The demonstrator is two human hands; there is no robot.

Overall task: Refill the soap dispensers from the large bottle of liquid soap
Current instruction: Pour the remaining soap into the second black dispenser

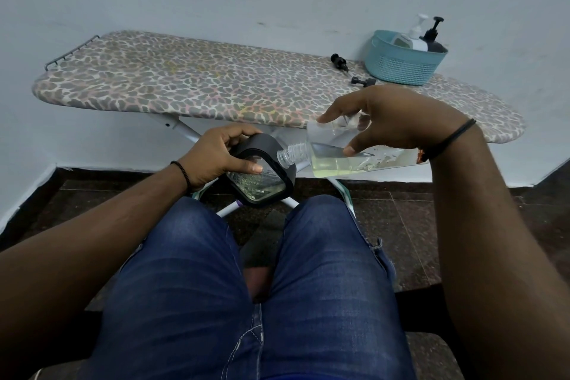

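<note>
Your ironing board [191,83] spans the scene against the pale wall, its cover printed in a leopard pattern; you sit in front of it, your knees in blue jeans [246,287] filling the lower part of the view; a dark tiled floor [401,225] shows beneath the board's white legs. At the board's far right end stands a teal basket [401,69], and in it a white pump dispenser [416,37] and a black pump dispenser [433,38] stand side by side. Your right hand [388,120] grips the large clear bottle [339,160] from above, fingers and thumb curled round its body; the bottle lies nearly on its side, yellowish soap pooled along its lower wall, its threaded neck pointing left and touching the rim of the black dispenser [262,176]. Your left hand [219,154] holds that dispenser tilted above your knees, thumb over its clear front and fingers round its black edge; whether soap is flowing cannot be told. Two loose black pump heads [339,62] [364,81] lie on the board just left of the basket, near each other; a dark band circles each of your wrists.
</note>
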